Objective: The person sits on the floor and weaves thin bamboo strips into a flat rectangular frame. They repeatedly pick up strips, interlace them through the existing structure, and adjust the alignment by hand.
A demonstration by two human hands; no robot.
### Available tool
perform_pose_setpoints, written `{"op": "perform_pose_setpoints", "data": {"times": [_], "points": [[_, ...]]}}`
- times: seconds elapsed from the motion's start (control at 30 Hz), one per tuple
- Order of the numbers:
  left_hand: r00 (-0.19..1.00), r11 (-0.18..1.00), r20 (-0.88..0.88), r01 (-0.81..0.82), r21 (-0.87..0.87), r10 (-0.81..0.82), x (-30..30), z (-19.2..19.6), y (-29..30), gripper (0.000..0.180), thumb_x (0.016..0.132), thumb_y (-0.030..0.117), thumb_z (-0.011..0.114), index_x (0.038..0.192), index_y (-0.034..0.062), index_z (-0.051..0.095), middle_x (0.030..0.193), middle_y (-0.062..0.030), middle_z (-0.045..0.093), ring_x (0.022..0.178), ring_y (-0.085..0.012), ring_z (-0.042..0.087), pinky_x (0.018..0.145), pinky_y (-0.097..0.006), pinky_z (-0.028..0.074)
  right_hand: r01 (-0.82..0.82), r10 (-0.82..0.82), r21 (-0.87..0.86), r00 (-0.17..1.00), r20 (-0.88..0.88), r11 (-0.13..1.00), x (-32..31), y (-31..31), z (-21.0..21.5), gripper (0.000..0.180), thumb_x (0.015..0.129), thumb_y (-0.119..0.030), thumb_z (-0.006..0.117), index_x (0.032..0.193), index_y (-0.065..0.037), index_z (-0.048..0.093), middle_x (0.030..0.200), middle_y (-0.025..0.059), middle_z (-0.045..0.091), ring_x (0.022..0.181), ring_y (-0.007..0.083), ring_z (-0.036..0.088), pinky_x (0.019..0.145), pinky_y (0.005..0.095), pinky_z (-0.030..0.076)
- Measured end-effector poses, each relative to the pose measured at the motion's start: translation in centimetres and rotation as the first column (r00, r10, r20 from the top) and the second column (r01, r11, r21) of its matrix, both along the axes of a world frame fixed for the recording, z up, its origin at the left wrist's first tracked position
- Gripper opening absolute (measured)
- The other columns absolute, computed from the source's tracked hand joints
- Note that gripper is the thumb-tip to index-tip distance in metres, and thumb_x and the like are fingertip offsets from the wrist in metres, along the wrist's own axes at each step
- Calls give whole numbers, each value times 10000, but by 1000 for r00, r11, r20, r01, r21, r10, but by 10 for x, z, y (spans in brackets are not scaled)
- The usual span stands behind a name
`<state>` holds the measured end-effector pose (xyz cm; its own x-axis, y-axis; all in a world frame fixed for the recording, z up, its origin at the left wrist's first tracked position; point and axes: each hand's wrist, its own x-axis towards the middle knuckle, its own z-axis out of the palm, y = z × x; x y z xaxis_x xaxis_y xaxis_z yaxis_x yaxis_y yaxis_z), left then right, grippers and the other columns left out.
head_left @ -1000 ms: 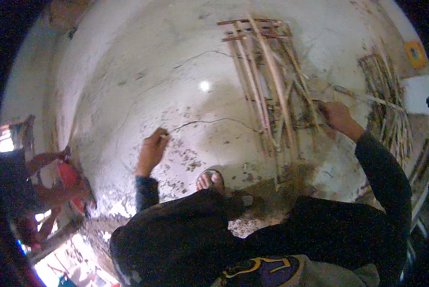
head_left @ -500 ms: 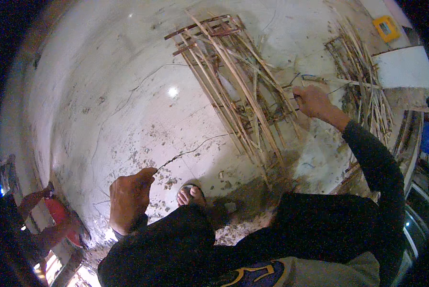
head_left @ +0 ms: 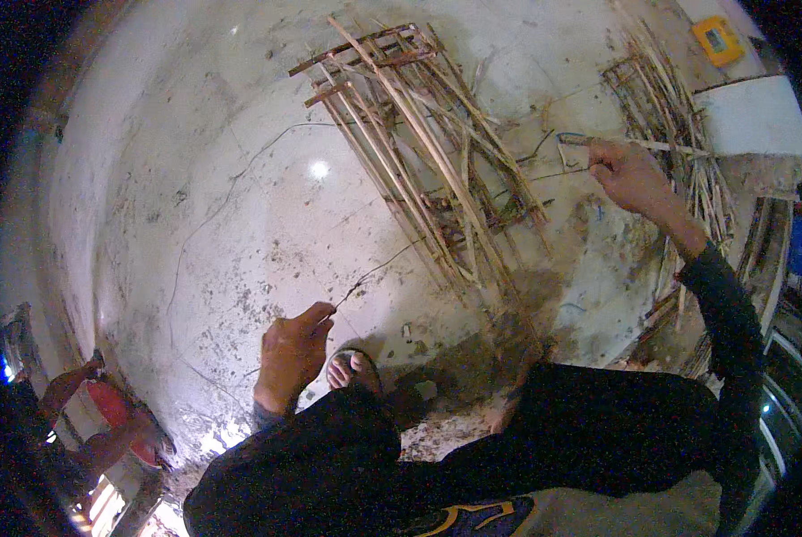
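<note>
A pile of thin wooden sticks lies on the floor in front of me, with thicker crosspieces at its far end. Thin dark wire runs from the near left side of this pile to my left hand, whose thumb and fingers pinch its twisted end. On the right, my right hand is closed at the end of a thin wire that comes out of the pile's right side. The wire's path between the sticks is hidden.
A second stick pile lies at the right, beside a white board and a yellow device. Another long wire curves over the floor at left. Lower left, another person's arms are near a red container.
My left hand has moved right, closer to the pile, with the wire end. My right hand has moved right, away from the pile, and more wire shows between them.
</note>
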<state>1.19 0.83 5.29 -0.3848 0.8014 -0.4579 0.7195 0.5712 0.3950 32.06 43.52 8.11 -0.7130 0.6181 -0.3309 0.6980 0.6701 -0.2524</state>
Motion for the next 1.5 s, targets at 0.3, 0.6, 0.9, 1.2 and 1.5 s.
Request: {"op": "perform_pose_setpoints", "data": {"times": [0.3, 0.6, 0.9, 1.2, 1.5], "points": [[992, 998, 124, -40, 44, 34, 35, -65, 25, 179, 993, 204, 613, 1161, 196, 673, 775, -223, 694, 742, -441, 697, 644, -541, 564, -141, 144, 146, 990, -11, 979, -9, -21, 64, 113, 907, -136, 662, 905, -26, 634, 829, 133, 639, 811, 335, 618, 767, 436, 492], [988, 998, 157, 4, 56, -13, 16, -70, 30, 263, 1024, 224, 568, 1268, 171, 651, 818, -231, 710, 789, -442, 705, 708, -546, 557, 62, -57, 122, 997, -49, 991, 25, 4, 90, 110, 840, -79, 648, 849, -2, 570, 755, 113, 575, 771, 200, 587, 714, 375, 468], [991, 996, 104, 89, 10, -89, -15, -80, 6, 229, 1031, 255, 579, 1187, 133, 695, 956, -214, 731, 919, -430, 705, 783, -498, 572, -116, 43, 360, 978, 204, 926, 89, 91, -20, 182, 789, -97, 666, 966, -52, 664, 972, 164, 702, 958, 394, 674, 799, 505, 512], [866, 836, -488, 187, 515, 107, -127, -91, 40, 467, 960, 180, 683, 1404, 77, 582, 1233, -223, 665, 1174, -411, 622, 994, -507, 497, -203, 192, -92, 974, -120, 975, -15, 120, -56, 555, 926, -363, 658, 1367, -31, 608, 1271, 214, 666, 1216, 357, 628, 1040, 454, 493], [891, 935, -412, -37, 352, 190, -187, -132, 97, 264, 1009, 194, 599, 1266, 134, 589, 1047, -190, 731, 939, -424, 700, 800, -540, 536, 221, -609, -713, 713, -348, 665, -174, 111, -146, 518, 1040, -488, 567, 1330, -60, 530, 1275, 116, 631, 832, 231, 677, 703, 343, 546]]}}
